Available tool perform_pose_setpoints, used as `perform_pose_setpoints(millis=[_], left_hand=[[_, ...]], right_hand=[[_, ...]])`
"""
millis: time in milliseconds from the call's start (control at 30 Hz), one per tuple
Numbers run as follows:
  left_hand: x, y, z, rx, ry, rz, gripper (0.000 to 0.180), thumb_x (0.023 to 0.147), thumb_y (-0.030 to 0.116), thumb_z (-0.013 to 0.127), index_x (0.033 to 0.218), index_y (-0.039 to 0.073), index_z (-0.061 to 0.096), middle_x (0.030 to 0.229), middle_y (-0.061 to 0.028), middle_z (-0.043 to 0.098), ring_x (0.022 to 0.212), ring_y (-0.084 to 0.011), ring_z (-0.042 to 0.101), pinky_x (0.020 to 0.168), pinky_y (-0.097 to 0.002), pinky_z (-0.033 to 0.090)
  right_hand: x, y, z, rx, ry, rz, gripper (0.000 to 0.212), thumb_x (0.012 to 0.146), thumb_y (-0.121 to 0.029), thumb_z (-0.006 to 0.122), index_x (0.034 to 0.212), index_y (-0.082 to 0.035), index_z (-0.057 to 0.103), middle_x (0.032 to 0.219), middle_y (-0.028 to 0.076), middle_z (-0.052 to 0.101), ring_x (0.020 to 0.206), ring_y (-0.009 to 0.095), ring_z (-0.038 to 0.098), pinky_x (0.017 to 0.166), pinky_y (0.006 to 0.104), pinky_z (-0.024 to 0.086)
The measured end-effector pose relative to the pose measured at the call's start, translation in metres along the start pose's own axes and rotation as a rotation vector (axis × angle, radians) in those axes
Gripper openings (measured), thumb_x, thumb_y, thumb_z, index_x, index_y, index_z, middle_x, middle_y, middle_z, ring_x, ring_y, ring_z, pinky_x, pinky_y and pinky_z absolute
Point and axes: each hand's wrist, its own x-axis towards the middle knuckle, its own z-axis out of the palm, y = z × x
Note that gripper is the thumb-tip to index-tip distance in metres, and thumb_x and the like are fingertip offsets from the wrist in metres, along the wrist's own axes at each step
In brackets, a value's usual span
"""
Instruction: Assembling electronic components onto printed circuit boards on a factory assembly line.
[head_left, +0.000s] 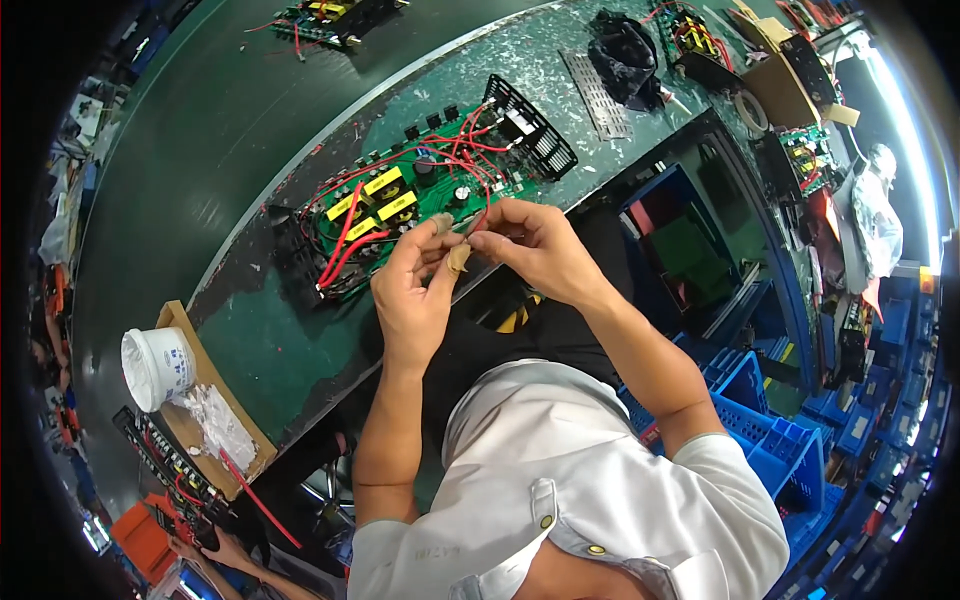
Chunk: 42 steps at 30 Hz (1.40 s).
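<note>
- Your right hand (545,252) has thumb and forefinger pinched together on a red wire (487,196), just above the front edge of the desk (250,365).
- Your left hand (412,285) meets it, fingertips curled in close to the right hand's; you can't tell from here whether they grip anything, since the thumb hides that spot.
- Tan finger covers (458,258) sit on your left thumb and forefinger.
- The red wire runs up from your right fingertips to the green circuit board (432,203), which lies on the desk just beyond both hands.
- Yellow-topped blocks (383,182) stand on that board, with thicker red leads (343,235) looping near them on your left.
- A black vented panel (532,125) stands at the board's right end.
- Further right on the desk, a perforated strip (597,95) lies near a crumpled black bag (625,58).
- Well to your left, a white tub (158,368) stands by a cardboard tray (182,322).
- Below your right arm are blue crates (765,430).
- At the lower left, a co-worker's hand (228,550) is near another assembly (165,455).
</note>
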Motion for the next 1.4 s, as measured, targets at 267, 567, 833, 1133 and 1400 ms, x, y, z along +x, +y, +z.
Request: perform_pose_setpoints(millis=[267,567,833,1133,1400], left_hand=[[0.004,-0.008,-0.018,-0.258,-0.224,-0.280,0.034,0.091,-0.001,0.065,0.122,-0.007,0.051,0.096,-0.0119,0.070,0.081,-0.0111,0.066,0.073,-0.0241,0.055],[-0.008,-0.029,-0.001,-0.009,-0.126,-0.027,0.035,0.092,0.002,0.065,0.125,-0.005,0.053,0.094,-0.0092,0.069,0.081,-0.0105,0.065,0.072,-0.0226,0.052],[-0.010,-0.032,-0.002,0.088,-0.090,0.134,0.027,0.090,0.002,0.066,0.115,-0.003,0.058,0.088,-0.0133,0.070,0.077,-0.0216,0.070,0.069,-0.0303,0.056],[-0.011,-0.026,-0.008,0.076,-0.121,0.151,0.028,0.089,0.002,0.066,0.116,-0.002,0.059,0.088,-0.0116,0.069,0.076,-0.0210,0.069,0.068,-0.0304,0.056],[-0.009,-0.024,-0.011,0.065,-0.165,0.154,0.031,0.088,-0.001,0.066,0.119,-0.003,0.060,0.094,-0.0124,0.070,0.084,-0.0188,0.070,0.075,-0.0284,0.056]], right_hand=[[-0.005,-0.007,-0.014,-0.158,-0.144,0.017,0.011,0.092,-0.009,0.066,0.091,0.001,0.064,0.077,-0.001,0.063,0.070,0.003,0.055,0.062,0.0209,0.046],[0.019,0.003,-0.020,-0.516,0.314,-0.016,0.019,0.093,-0.015,0.063,0.093,0.004,0.065,0.073,0.003,0.066,0.065,0.007,0.062,0.060,0.0231,0.049],[0.037,0.003,-0.025,-0.734,0.472,0.067,0.024,0.090,-0.017,0.066,0.092,0.007,0.067,0.071,0.008,0.068,0.065,0.010,0.065,0.060,0.0264,0.050],[0.037,-0.008,-0.008,-1.024,0.469,-0.004,0.022,0.087,-0.017,0.067,0.094,0.003,0.068,0.078,0.016,0.070,0.071,0.024,0.069,0.066,0.0340,0.052],[0.039,-0.014,-0.005,-1.228,0.412,-0.095,0.017,0.085,-0.016,0.066,0.088,0.001,0.065,0.079,0.017,0.068,0.076,0.034,0.067,0.068,0.0412,0.051]])
